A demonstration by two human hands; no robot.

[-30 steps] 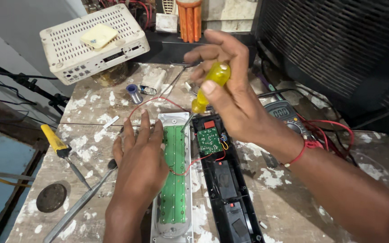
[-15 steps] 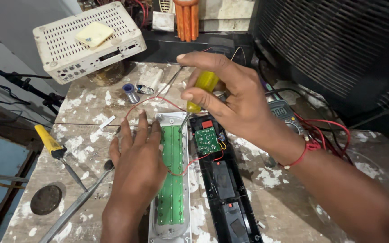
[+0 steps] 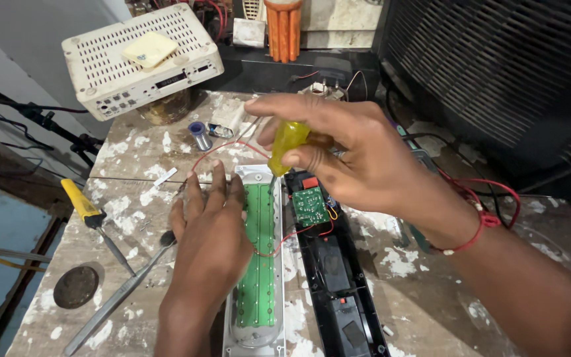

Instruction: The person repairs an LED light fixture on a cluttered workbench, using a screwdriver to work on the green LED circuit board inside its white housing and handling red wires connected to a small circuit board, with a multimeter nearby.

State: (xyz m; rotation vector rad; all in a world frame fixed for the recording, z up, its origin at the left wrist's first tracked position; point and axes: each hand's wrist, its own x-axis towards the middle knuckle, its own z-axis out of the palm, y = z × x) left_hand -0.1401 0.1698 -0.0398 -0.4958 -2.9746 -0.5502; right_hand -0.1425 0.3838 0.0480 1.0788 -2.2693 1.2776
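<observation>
My left hand point(image 3: 207, 235) lies flat on the left side of a long white housing with a green circuit strip point(image 3: 260, 258), pressing it onto the paint-stained bench. My right hand point(image 3: 348, 155) grips a screwdriver with a yellow translucent handle point(image 3: 287, 142); its shaft points down at the top end of the green strip. Beside the strip lies the black half of the case point(image 3: 335, 277) with a small green circuit board point(image 3: 310, 206). Thin red wires point(image 3: 285, 239) link the board to the strip.
A yellow-handled screwdriver point(image 3: 84, 205) and long metal tweezers point(image 3: 117, 297) lie at the left. A white vented box point(image 3: 137, 59) stands at the back left, a small solder spool point(image 3: 199, 132) near it. A large black grille point(image 3: 497, 66) fills the right back.
My right hand has lowered and come nearer with the yellow-handled screwdriver, bringing its tip down to the top of the green strip. My left hand has stayed on the housing.
</observation>
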